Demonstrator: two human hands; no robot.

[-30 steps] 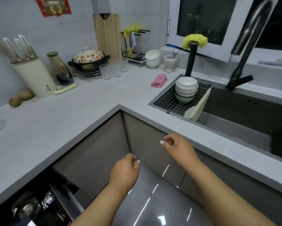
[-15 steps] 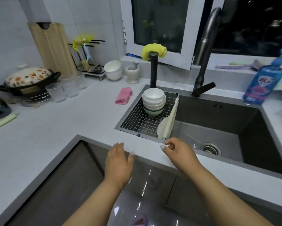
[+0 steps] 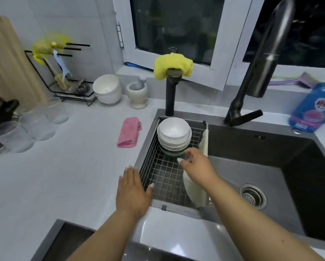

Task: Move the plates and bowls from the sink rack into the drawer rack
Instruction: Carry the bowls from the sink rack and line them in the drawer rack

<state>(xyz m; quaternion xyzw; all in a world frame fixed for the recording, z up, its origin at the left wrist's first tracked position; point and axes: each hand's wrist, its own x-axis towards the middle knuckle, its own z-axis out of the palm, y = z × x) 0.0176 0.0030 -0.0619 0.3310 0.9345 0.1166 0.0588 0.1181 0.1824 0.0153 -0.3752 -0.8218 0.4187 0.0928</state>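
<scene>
The bowls [image 3: 173,136] stand in 1 stack at the far end of the sink rack [image 3: 167,178], which sits in the left part of the sink [image 3: 270,166]. The top bowls are white; the lowest 1 looks pale green. No plates are visible.

The right hand [image 3: 197,165] is over the rack, just beside the bottom of the stack, with fingers loosely curved and holding nothing. The left hand [image 3: 132,191] is flat and open at the rack's left edge, also holding nothing.

I judge that the bowls are ceramic: stiff, fragile, maybe wet and slippery, and the whole stack is heavy. It seems safer to hold the stack with both hands under the lowest bowl, or to take only a few bowls by the rim.
</scene>
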